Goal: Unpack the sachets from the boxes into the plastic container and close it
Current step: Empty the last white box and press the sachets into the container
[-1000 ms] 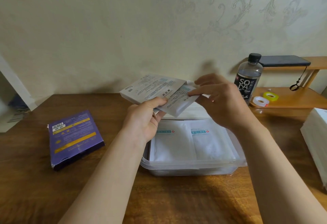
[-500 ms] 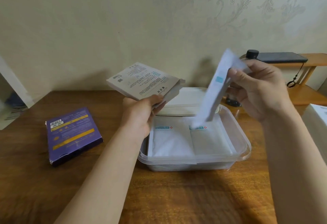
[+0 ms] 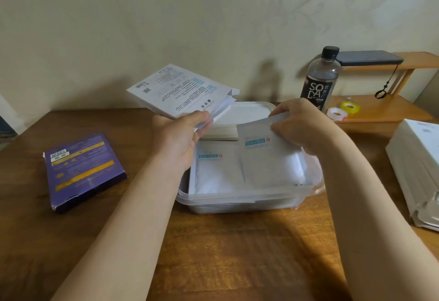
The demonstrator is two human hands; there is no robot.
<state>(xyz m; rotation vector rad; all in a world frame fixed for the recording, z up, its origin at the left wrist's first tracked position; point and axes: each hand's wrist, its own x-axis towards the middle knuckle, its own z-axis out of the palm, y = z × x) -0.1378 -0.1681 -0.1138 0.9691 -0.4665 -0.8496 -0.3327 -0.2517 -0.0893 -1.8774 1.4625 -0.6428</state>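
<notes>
Nearest on the brown wooden tabletop (image 3: 213, 253), the clear rectangular plastic container (image 3: 249, 199) holds flat sachets. Right hand (image 3: 304, 129) fingers pinch a thin white sachet (image 3: 266, 158) by its far edge; likely light, limp. Left hand (image 3: 178, 141) grips the open white cardboard box (image 3: 175, 91).

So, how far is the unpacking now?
Done: one sachet already lies in the plastic container. In hand: the right hand lowers another sachet in, while the left hand holds the white box open. Left: the stacked boxes, then the lid.
</notes>
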